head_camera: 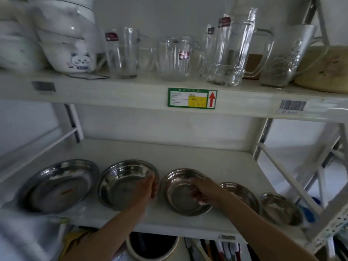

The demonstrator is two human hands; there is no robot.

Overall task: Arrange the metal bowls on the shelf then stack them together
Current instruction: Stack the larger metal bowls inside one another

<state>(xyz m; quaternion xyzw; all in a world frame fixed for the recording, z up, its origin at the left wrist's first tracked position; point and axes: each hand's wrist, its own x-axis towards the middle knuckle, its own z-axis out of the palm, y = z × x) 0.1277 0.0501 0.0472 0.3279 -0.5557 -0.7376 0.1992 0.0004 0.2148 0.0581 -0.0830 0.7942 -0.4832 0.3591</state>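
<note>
Risk: nested steel may slip or clang if the rims are gripped unevenly. Five metal bowls [58, 185] in a row on the lower shelf [188, 153], largest at left, shiny, blurred. Left hand [145, 189] curls over the second bowl [120, 183] rim; right hand [201, 191] pinches the third bowl [180, 196] rim.

- A white metal rack [188, 113] fills the view, its lower board [169, 151] running under and beyond the hands.
- An upper board [113, 91] sits above the hands, its front edge bearing a green label [192, 98] and barcodes [293, 105].
- A pale wall [160, 14] stands behind.
- Slanted braces [293, 178] cross right of the hands.
- Daylight looks soft and even.
</note>
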